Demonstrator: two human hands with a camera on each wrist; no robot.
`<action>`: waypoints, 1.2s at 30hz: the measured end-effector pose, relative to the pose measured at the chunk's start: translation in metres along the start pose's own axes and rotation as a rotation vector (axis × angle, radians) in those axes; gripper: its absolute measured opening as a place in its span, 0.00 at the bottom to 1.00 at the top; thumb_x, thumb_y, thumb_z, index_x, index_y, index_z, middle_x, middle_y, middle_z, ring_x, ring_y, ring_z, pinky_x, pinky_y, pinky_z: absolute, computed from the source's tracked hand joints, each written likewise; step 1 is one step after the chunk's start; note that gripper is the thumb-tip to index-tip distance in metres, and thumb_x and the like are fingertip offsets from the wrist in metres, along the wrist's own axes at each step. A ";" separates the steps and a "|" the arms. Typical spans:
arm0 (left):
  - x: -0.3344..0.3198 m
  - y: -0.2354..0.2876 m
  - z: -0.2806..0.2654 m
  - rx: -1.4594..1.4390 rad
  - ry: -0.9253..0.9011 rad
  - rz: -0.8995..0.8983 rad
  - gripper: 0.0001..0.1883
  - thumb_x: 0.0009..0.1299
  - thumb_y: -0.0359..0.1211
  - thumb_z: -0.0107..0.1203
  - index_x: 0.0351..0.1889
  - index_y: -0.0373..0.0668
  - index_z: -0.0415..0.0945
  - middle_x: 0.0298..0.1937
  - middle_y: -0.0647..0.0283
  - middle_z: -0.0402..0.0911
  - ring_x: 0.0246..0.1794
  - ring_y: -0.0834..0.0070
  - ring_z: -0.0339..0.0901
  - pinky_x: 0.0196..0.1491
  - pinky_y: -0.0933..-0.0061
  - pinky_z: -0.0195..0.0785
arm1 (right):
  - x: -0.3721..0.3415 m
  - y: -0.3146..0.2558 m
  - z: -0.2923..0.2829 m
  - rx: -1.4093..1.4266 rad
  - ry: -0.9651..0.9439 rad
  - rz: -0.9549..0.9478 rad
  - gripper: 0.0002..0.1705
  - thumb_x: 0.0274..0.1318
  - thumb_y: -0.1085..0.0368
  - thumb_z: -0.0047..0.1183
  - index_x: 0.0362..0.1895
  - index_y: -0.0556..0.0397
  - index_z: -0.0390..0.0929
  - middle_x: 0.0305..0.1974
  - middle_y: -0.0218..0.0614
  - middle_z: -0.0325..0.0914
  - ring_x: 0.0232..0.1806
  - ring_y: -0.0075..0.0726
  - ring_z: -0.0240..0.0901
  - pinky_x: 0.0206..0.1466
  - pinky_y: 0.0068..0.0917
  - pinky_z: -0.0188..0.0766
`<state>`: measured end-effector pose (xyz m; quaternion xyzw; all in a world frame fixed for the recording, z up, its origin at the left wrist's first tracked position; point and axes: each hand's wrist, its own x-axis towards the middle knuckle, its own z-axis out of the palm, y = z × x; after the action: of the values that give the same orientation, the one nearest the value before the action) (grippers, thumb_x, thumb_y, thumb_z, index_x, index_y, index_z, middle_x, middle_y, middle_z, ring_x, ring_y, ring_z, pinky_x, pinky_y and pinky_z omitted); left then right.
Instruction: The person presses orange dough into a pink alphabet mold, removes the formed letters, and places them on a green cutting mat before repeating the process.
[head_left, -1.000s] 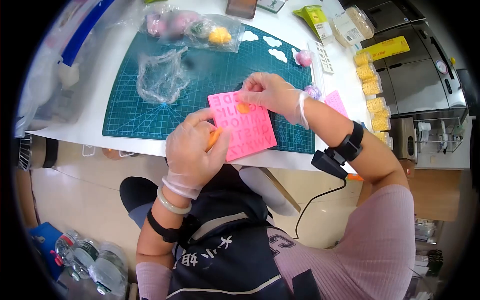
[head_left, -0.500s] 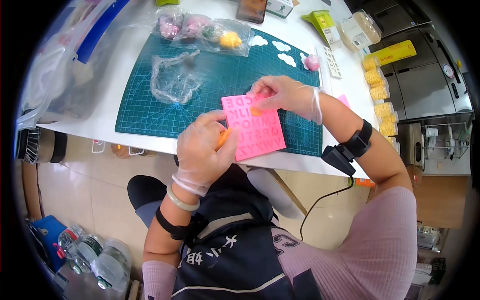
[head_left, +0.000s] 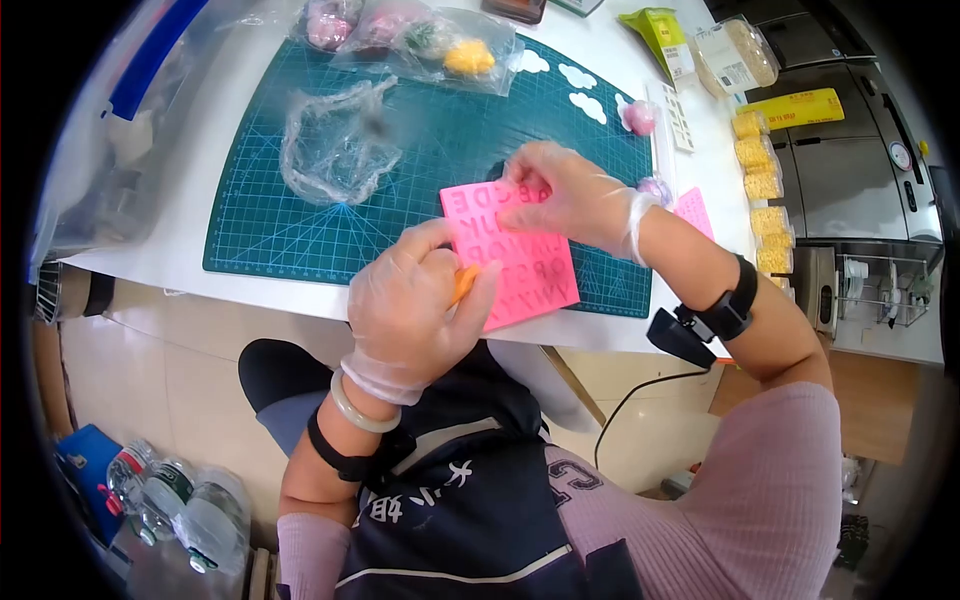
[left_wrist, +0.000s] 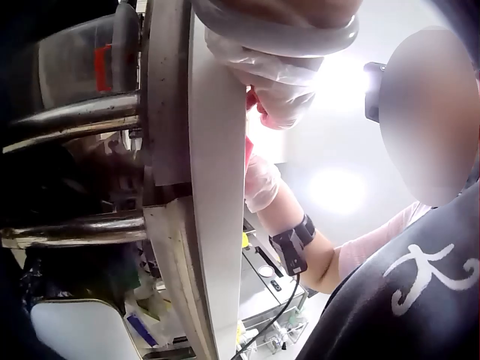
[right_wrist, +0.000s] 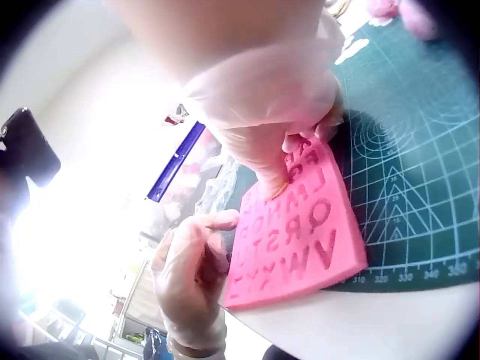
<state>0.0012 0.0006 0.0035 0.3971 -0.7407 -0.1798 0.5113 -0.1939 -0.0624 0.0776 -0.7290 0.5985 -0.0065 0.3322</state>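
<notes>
A pink letter mold with sunken letters lies at the front edge of the green cutting mat. My gloved left hand is curled round a lump of orange clay, its index finger at the mold's left edge. The gloved right hand grips the mold's far side, fingers bent at the rim and thumb pressing down on the letters. Under that thumb, a bit of orange clay shows in the right wrist view. Seen from the left wrist, both hands are partly hidden by the table edge.
Crumpled clear plastic lies on the mat's left. Behind it are bagged clay lumps, white cloud cutouts and a pink ball. A clear bin stands at left; jars of yellow bits line the right edge.
The right thumb has come down over the orange clay on the mold, which now hardly shows from the head. The left hand keeps its hold on its lump. The head view has shifted slightly.
</notes>
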 end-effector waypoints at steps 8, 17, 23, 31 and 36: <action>-0.007 -0.001 -0.006 -0.028 -0.019 -0.009 0.10 0.59 0.29 0.64 0.28 0.37 0.72 0.39 0.53 0.82 0.31 0.61 0.79 0.33 0.67 0.71 | 0.007 0.012 -0.005 0.364 -0.182 0.104 0.17 0.49 0.64 0.67 0.42 0.53 0.75 0.34 0.26 0.70 0.37 0.22 0.66 0.39 0.19 0.66; -0.006 -0.001 0.001 0.023 0.032 0.011 0.12 0.58 0.32 0.65 0.24 0.40 0.71 0.37 0.57 0.81 0.27 0.61 0.77 0.28 0.65 0.69 | 0.001 0.012 -0.001 0.073 0.014 -0.006 0.22 0.45 0.59 0.69 0.43 0.55 0.78 0.38 0.35 0.76 0.43 0.30 0.71 0.47 0.26 0.69; -0.009 -0.006 0.001 0.044 0.027 0.047 0.11 0.58 0.33 0.66 0.26 0.40 0.72 0.36 0.57 0.81 0.27 0.61 0.77 0.28 0.66 0.69 | 0.006 0.014 0.002 0.238 -0.124 0.023 0.17 0.47 0.67 0.66 0.42 0.53 0.76 0.33 0.26 0.71 0.36 0.21 0.66 0.38 0.20 0.66; -0.009 -0.005 0.000 0.020 0.025 0.040 0.11 0.58 0.32 0.66 0.26 0.40 0.72 0.37 0.57 0.81 0.28 0.60 0.77 0.30 0.65 0.70 | 0.008 0.022 -0.003 0.388 -0.140 -0.004 0.18 0.48 0.67 0.66 0.45 0.53 0.77 0.32 0.26 0.72 0.35 0.20 0.67 0.36 0.19 0.65; -0.003 -0.002 -0.004 -0.103 -0.015 -0.002 0.10 0.59 0.32 0.64 0.26 0.40 0.73 0.38 0.55 0.81 0.30 0.60 0.78 0.31 0.64 0.71 | 0.002 0.017 0.008 0.533 -0.077 0.077 0.18 0.49 0.70 0.62 0.47 0.55 0.77 0.33 0.25 0.73 0.35 0.20 0.68 0.38 0.19 0.66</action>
<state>0.0061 0.0022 0.0021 0.3697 -0.7338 -0.2209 0.5253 -0.2048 -0.0612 0.0625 -0.5922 0.5899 -0.1234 0.5349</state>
